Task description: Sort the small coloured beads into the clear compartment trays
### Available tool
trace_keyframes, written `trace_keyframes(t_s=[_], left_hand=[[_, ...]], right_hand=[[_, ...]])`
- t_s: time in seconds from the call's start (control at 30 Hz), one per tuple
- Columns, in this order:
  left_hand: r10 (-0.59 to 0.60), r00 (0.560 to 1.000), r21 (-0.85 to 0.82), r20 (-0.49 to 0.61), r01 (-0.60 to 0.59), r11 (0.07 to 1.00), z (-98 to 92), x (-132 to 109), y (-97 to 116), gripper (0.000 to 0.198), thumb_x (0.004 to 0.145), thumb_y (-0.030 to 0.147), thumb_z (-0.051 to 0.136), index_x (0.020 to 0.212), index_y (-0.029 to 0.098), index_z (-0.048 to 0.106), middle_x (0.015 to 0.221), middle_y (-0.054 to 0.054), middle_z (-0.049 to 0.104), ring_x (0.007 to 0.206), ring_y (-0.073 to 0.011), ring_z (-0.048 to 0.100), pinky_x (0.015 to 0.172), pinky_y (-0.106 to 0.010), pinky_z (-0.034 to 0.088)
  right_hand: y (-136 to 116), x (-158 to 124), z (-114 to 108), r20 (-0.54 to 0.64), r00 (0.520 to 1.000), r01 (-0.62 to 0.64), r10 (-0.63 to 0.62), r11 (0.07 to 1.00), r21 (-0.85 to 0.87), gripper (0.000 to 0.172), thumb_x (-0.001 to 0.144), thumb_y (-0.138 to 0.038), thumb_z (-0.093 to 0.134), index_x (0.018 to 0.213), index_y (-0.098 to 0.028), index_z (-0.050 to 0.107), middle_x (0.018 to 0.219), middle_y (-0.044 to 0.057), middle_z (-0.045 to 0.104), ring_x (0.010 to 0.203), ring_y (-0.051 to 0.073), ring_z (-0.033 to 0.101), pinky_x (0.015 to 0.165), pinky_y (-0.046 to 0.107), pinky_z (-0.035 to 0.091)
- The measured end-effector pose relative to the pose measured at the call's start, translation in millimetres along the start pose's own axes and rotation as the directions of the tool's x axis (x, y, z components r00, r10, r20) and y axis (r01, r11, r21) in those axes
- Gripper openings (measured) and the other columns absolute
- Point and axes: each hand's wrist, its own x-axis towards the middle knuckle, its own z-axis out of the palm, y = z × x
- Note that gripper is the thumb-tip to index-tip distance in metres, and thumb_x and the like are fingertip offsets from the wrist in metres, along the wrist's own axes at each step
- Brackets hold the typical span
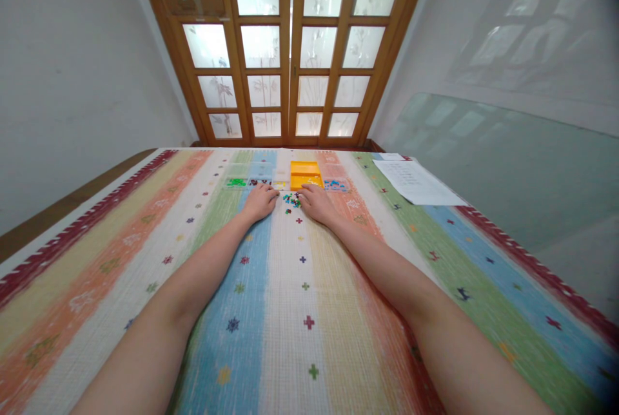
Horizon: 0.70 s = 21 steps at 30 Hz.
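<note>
Tablecloth: Striped cloth (290,312) covers the table beneath my two bare forearms.
Doors: Wooden glazed doors (285,73) stand beyond the far edge.
Paper: A white sheet (416,183) lies at the far right of the cloth.
Clear containers: Low transparent plastic boxes line up ahead of me, holding, left to right, green pieces (236,182), dark reddish-brown pieces (260,182), a few yellow pieces (280,185) and, past the yellow box, blue pieces (334,185).
My left hand: Fingers bent, my left hand (262,200) rests in front of the brown and yellow pieces; whether it pinches anything I cannot tell.
My right hand: My right hand (315,202) reaches the mixed pieces before the yellow box, its grip too small to tell.
Yellow box: The yellow box (304,169) stands open, small pale pieces in its near half.
Mixed pieces: A loose multicoloured scatter (291,200) lies on the cloth between my hands.
</note>
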Motion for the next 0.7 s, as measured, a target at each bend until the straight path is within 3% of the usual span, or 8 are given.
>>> trace_keyframes(t_s=[0.27,0.53,0.7], left_hand=[[-0.053,0.998,-0.038,-0.024,0.053,0.998,-1.0,0.9,-7.6,0.031,0.096,0.022,0.053,0.114,0.020,0.078,0.112,-0.013,0.072,0.109,-0.0300,0.060,0.101,-0.045,0.048],[0.038,0.999,-0.263,0.019,-0.031,0.964,-3.6,4.3,-3.5,0.027,0.090,0.019,0.056,0.101,0.022,0.081,0.108,-0.009,0.073,0.108,-0.0267,0.064,0.104,-0.042,0.049],[0.090,0.994,-0.314,0.064,-0.066,0.947,-5.9,5.3,-0.7,0.029,0.087,0.015,0.055,0.096,0.022,0.081,0.104,-0.007,0.075,0.106,-0.0252,0.065,0.103,-0.040,0.050]], right_hand=[[-1.8,-0.6,-1.7,0.015,0.999,0.040,-0.041,0.999,0.028,0.031,0.106,-0.029,0.052,0.123,-0.020,0.076,0.129,0.012,0.070,0.121,0.026,0.061,0.110,0.042,0.046],[-1.3,0.1,-1.5,0.022,0.999,0.034,-0.034,0.999,0.040,0.031,0.106,-0.029,0.053,0.123,-0.021,0.077,0.129,0.011,0.070,0.121,0.026,0.061,0.110,0.042,0.047],[-2.0,0.4,-3.1,0.035,0.997,0.062,-0.062,0.998,0.012,0.031,0.106,-0.030,0.053,0.125,-0.020,0.076,0.128,0.012,0.070,0.121,0.026,0.061,0.109,0.043,0.046]])
